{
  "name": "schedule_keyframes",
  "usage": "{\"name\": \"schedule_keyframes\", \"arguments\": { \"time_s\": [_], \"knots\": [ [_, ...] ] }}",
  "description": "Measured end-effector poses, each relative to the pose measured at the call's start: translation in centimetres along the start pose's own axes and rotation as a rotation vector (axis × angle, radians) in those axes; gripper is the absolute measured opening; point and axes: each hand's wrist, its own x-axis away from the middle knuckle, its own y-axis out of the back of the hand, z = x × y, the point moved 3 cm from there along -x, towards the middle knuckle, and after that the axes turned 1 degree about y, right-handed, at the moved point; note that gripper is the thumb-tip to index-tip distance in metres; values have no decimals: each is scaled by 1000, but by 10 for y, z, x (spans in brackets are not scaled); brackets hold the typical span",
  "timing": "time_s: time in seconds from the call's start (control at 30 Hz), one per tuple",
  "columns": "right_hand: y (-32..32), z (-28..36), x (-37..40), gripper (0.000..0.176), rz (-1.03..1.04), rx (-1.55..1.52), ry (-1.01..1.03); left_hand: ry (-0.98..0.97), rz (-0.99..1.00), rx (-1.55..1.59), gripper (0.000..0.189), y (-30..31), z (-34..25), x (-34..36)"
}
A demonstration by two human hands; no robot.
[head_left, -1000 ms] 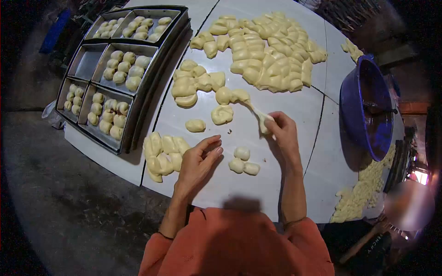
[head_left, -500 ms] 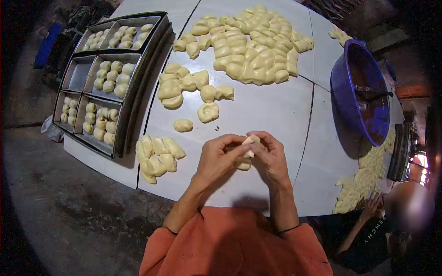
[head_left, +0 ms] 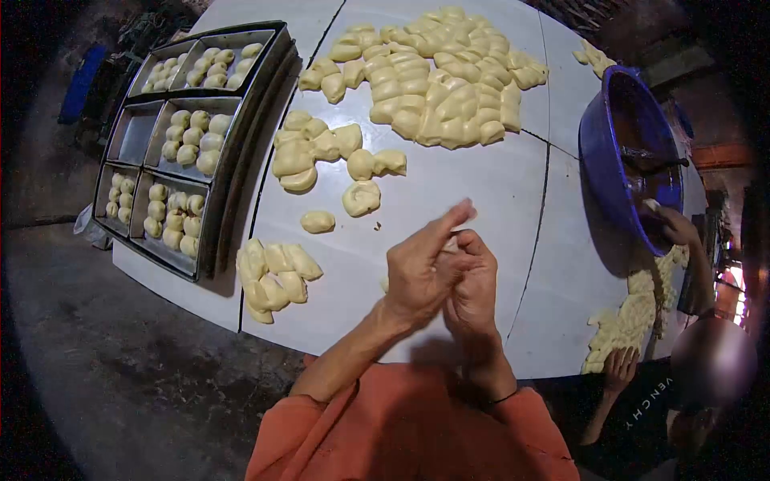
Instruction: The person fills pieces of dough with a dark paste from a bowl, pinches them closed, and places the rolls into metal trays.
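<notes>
A small piece of pale dough (head_left: 451, 244) shows between my two hands, mostly hidden by the fingers. My left hand (head_left: 419, 271) presses against it from the left, its thumb side pointing up and away from me. On the other side my right hand (head_left: 473, 280) is curled around the same piece. Behind my left wrist, the edge of another dough piece (head_left: 384, 284) peeks out on the table. Just beyond lie a small oval dough piece (head_left: 318, 222) and a rounder, dimpled one (head_left: 362, 198).
Metal trays (head_left: 135, 132) with rows of dough balls stand at the left. A big mass of cut dough (head_left: 445, 84) covers the far table (head_left: 473, 180). At right are a blue basin (head_left: 597, 152), more dough (head_left: 626, 321) and a co-worker's hands (head_left: 620, 367), one reaching into the basin.
My hands have turned and come together over the dough, with my left hand crossing toward the right. The co-worker's arm has reached up to the basin.
</notes>
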Motion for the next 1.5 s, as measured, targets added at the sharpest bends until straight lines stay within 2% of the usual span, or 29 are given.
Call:
{"name": "schedule_keyframes", "arguments": {
  "time_s": [0.03, 0.13, 0.17, 0.27, 0.3, 0.33, 0.37, 0.4, 0.43, 0.47, 0.5, 0.53, 0.57, 0.6, 0.63, 0.67, 0.7, 0.8, 0.9, 0.97, 1.03, 1.13, 1.17, 1.27, 1.37, 1.47, 1.5],
  "knots": [
    [-4, 4, -2, 26, -7, -63, -25, -204, -9, -106, 66, -1, 8, -2],
    [-18, 23, -6, 29, -29, -184, -61, -16, -115, 205, 80, -18, 15, 4],
    [-21, 28, -6, 30, -39, -176, -55, 70, -71, 300, 94, -21, 17, 6],
    [-15, 35, -11, 26, -5, -211, -65, 94, -86, 373, 107, -34, 16, 7],
    [-8, 38, -14, 25, 30, -197, -68, 105, -84, 495, 105, -39, 21, 8],
    [-2, 44, -17, 24, 63, -177, -64, 224, -85, 638, 107, -43, 19, 8],
    [1, 56, -19, 21, 61, -171, -76, 276, -65, 602, 101, -44, 11, 8],
    [10, 73, -22, 21, -16, -113, 32, 326, -43, 565, 96, -40, 5, 9],
    [19, 94, -26, 20, -92, -54, 141, 444, 44, 453, 84, -28, 9, 21],
    [30, 158, -39, 20, -175, 251, 434, 538, 156, 350, 72, -21, 15, 28],
    [51, 189, -46, 19, -244, 443, 546, 672, 132, 388, 58, -9, 12, 29],
    [60, 227, -51, 21, -410, 704, 595, 806, 104, 420, 46, 2, 10, 30],
    [91, 246, -65, 23, -474, 773, 631, 592, 133, 196, 42, 12, 15, 29],
    [114, 269, -77, 25, -544, 858, 667, 574, 85, 162, 38, 18, 12, 26],
    [133, 289, -90, 27, -533, 1034, 587, 558, 36, 126, 35, 25, 9, 24],
    [153, 307, -102, 28, -523, 1208, 499, 740, -88, 260, 32, 32, 6, 24],
    [173, 319, -113, 29, -513, 1377, 405, 608, -27, 160, 32, 42, 8, 20],
    [232, 320, -148, 34, -357, 1953, 348, 636, -113, 250, 33, 51, 17, 28],
    [279, 306, -170, 36, -160, 2090, -16, 608, -103, 225, 30, 50, 21, 30],
    [332, 294, -163, 37, 78, 1616, -13, 614, -104, 247, 29, 50, 25, 35],
    [300, 288, -166, 38, 31, 1596, -375, 605, -93, 210, 29, 51, 27, 35],
    [282, 292, -158, 37, -58, 1573, -181, 626, -114, 252, 28, 50, 26, 35],
    [274, 292, -153, 30, 33, 1603, -182, 624, -104, 248, 28, 50, 27, 34],
    [284, 291, -157, 26, 127, 1769, -296, 643, -85, 212, 28, 48, 21, 31],
    [282, 299, -156, 25, -104, 1564, -257, 637, -78, 221, 29, 50, 20, 32],
    [249, 313, -137, 23, -198, 1127, -96, 625, -90, 258, 29, 53, 17, 34],
    [231, 315, -126, 23, -238, 894, -53, 635, -107, 286, 30, 54, 18, 36]
  ]
}}
